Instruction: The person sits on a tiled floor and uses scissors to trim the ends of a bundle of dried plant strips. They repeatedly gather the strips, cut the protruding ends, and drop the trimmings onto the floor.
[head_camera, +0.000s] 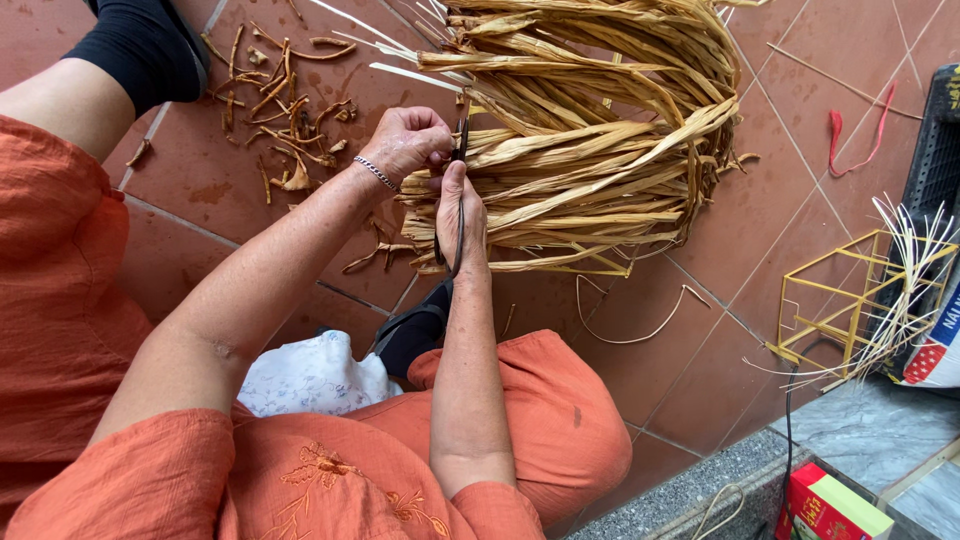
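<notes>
Left hand (405, 140): fingers pinched on a dried straw strand (560, 150).
Right hand (460, 215): grips black scissors (458, 200), seemingly closed.
Risk: blades could nick the pinching fingers or cut the wrong strand.

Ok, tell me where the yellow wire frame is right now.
The yellow wire frame stands on the red tiled floor at the right of the head view, beyond the half-woven straw basket, with pale reeds leaning across it.
</notes>
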